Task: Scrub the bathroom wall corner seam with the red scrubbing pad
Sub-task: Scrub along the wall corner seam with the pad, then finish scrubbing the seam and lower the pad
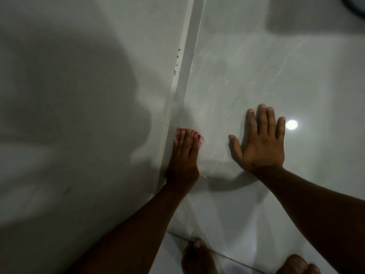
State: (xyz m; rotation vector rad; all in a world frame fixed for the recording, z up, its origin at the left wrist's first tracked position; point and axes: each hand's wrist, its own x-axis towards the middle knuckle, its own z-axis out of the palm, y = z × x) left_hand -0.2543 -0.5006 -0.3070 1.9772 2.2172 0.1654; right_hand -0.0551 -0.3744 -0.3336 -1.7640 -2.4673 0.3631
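Observation:
A pale corner seam strip (pixel 189 56) runs from the top centre down to the lower middle between two glossy white walls. My left hand (pixel 183 159) presses the red scrubbing pad (pixel 198 136) against the right-hand wall right beside the seam; only red edges of the pad show past my fingertips. My right hand (pixel 260 141) lies flat with fingers spread on the right wall (pixel 276 76), a hand's width to the right of the pad, holding nothing.
Small dark specks (pixel 177 60) dot the left wall (pixel 79 95) next to the seam, above my left hand. A bright light reflection (pixel 292 124) shines on the right wall. My bare feet (pixel 199 256) stand on the tiled floor below.

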